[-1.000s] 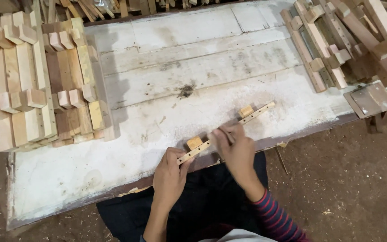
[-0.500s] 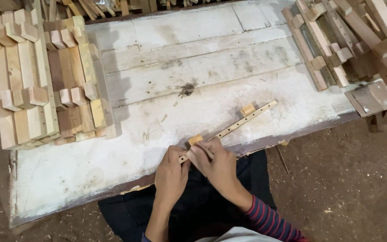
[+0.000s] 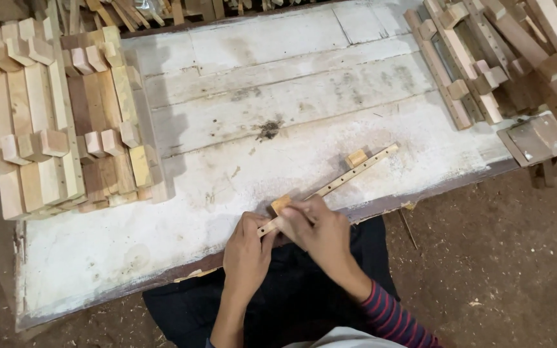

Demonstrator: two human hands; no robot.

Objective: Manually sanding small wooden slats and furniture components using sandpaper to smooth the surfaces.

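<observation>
I see the left hand (image 3: 246,248) and the right hand (image 3: 320,231) meeting at the near edge of the white-painted, worn plank desk (image 3: 278,84). Both work on a thin pale wooden strip with a row of small holes (image 3: 349,175), which lies at a slant on the desk, its far end pointing up and to the right. The left fingers are clenched on the strip's near end. The right fingers are closed over the strip just beside a small tan wooden block (image 3: 281,204) seated on it. A second small tan block (image 3: 356,158) sits on the strip near its far end, well apart from both hands. A stack of pale notched wooden pieces (image 3: 59,122) covers the desk's left side. A pile of similar strips and blocks (image 3: 485,64) lies at the right corner.
</observation>
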